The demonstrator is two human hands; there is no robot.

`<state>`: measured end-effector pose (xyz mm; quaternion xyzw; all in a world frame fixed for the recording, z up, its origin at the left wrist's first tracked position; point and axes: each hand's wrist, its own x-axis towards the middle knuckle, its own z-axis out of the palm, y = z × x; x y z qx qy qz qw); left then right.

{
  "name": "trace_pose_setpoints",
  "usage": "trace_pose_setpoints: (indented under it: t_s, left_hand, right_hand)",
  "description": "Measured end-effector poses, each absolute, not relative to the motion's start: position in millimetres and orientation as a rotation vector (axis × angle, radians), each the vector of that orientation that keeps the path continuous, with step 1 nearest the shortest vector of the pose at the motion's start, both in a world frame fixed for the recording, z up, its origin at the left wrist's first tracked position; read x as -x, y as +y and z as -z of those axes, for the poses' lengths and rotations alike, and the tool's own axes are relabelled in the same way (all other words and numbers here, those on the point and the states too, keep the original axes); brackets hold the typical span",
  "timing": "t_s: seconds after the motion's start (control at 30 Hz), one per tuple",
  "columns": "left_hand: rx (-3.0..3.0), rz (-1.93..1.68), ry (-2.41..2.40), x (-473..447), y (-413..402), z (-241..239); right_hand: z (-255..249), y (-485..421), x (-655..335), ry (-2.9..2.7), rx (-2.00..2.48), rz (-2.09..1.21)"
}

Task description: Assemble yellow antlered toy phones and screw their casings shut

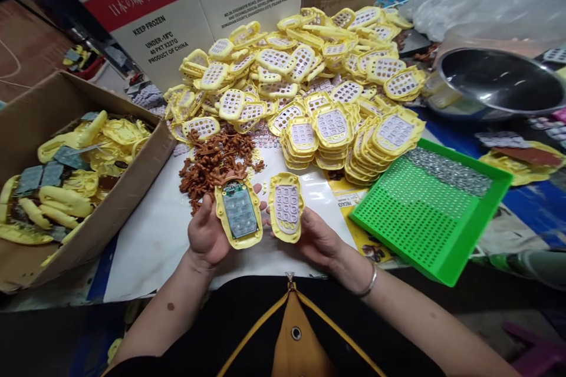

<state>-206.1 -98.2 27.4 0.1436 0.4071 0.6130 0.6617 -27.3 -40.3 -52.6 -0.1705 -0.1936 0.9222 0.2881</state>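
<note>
Resting in my left hand (207, 237) is a yellow plastic shell half with a circuit board (239, 212) set in it and brown ear-like parts at its top. My fingers wrap behind it and the thumb lies along its side. My right hand (322, 240) grips a yellow shell half with a pale lilac keypad (286, 206), its inner side facing up. The two halves are held side by side, a small gap apart, above the white sheet (145, 241). Just beyond them lies a heap of small brown plastic parts (212, 159).
Behind stands a big pile of yellow shell halves (274, 62), with neat stacks (333, 126) in front. A cardboard box (145, 171) of yellow parts and boards is at left. To the right are a green tray (411, 212) of small metal pieces and a steel bowl (499, 79).
</note>
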Motion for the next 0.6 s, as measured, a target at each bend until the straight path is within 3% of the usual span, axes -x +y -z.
trace_pose_setpoints:
  t_s: [0.6]
  left_hand:
    - [-0.658, -1.44, 1.375, 161, -74, -2]
  right_hand:
    - [51, -56, 60, -0.646, 0.617, -2.247]
